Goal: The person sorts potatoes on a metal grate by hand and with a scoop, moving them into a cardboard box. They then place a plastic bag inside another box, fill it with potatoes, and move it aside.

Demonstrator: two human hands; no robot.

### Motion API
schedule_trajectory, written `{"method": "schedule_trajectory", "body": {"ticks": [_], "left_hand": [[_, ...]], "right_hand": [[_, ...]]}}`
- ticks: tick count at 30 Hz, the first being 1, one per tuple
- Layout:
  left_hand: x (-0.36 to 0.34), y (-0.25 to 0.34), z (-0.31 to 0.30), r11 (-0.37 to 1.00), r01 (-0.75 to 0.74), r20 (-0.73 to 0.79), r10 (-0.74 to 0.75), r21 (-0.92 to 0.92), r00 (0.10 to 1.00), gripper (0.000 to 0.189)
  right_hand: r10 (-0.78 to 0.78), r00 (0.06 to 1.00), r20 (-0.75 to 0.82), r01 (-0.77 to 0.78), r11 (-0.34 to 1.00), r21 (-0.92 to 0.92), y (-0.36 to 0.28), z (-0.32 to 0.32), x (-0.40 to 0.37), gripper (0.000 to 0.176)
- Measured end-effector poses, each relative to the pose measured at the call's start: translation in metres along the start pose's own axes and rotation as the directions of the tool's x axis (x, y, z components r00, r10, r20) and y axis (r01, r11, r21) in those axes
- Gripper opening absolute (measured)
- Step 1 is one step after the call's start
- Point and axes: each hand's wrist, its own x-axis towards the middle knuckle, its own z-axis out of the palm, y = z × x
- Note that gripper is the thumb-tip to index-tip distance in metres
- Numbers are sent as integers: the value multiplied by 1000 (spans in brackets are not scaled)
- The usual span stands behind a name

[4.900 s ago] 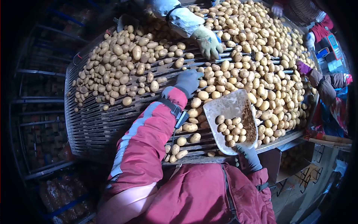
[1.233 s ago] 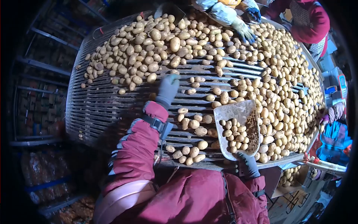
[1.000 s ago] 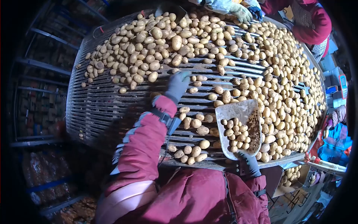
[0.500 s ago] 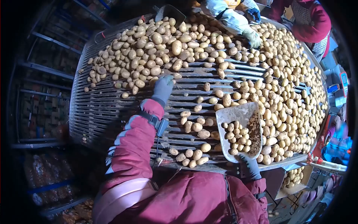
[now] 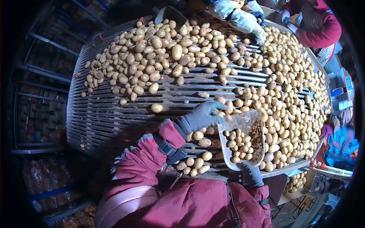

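Observation:
My left hand (image 5: 203,115), in a grey glove, is over the slatted table at the scoop's left rim. Its fingers are apart, and a small blurred potato (image 5: 228,118) is just beyond the fingertips, above the scoop's edge. My right hand (image 5: 254,175), gloved in dark grey, is closed round the handle of a pale, dirt-stained scoop (image 5: 236,121). Several small potatoes (image 5: 238,143) lie in the scoop, whose right inner side is caked with soil. Loose potatoes (image 5: 194,162) rest on the slats below my left hand.
Potatoes (image 5: 146,57) are heaped at the far left and on the right of the slatted table (image 5: 110,114). Another scoop (image 5: 171,14) lies at the far edge. Two co-workers stand opposite, one reaching a gloved hand (image 5: 259,35) in. A potato box (image 5: 291,186) is below right.
My left hand has moved right and nearer, from the far potato pile to the scoop's rim, and its fingers have parted. My right hand keeps holding the scoop.

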Motion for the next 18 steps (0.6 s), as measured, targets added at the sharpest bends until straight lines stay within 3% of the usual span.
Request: {"method": "schedule_trajectory", "body": {"ticks": [1,2,3,4,5,7,8,9,11,12,14,15,16,17,18], "left_hand": [[9,-3,2,995,-93,84,91,24,992,40],[27,-10,-12,639,-440,115,484,630,867,40],[34,-42,-31,994,64,-2,-64,89,998,41],[45,-70,-60,994,58,4,-59,94,998,41],[61,-95,-96,915,68,-135,-15,397,991,42],[84,-119,-145,511,190,-329,196,839,924,44],[86,-102,-149,419,360,-422,62,833,904,44],[81,-91,-153,493,248,-369,164,834,915,41],[90,-87,-149,178,360,-366,-2,916,931,39],[93,-85,-148,175,359,-363,-8,917,932,39],[105,-89,-150,11,362,-360,-86,932,929,34],[108,-90,-152,12,357,-354,-87,934,931,34],[110,-91,-157,123,378,-375,-53,917,926,33],[111,-76,-153,231,392,-399,-19,890,917,31],[109,-61,-150,570,433,-354,-252,698,901,31]], "right_hand": [[-15,1000,-3,15,1000,10,1,0,0,41],[-31,1000,-4,31,999,20,2,-2,0,43],[-37,999,-4,37,999,23,3,-4,2,43],[-108,994,-9,108,994,-21,7,-6,4,41],[-181,983,-12,180,982,-62,9,-8,5,39],[-159,987,0,158,979,-129,2,-8,0,33],[-143,990,-3,141,984,-104,0,-4,-3,31],[-122,993,-5,121,989,-81,-1,-1,-3,30],[-132,991,-9,131,988,-78,1,-3,0,30],[-136,991,-2,135,987,-89,4,-4,4,30],[-141,990,2,141,985,-97,-2,-1,1,31],[-142,989,36,147,966,-214,-9,1,-6,27],[-139,988,71,155,932,-327,-13,2,-10,24],[-141,988,70,156,934,-322,-7,-3,-6,24],[-158,985,69,171,951,-259,4,-13,0,23]]}}
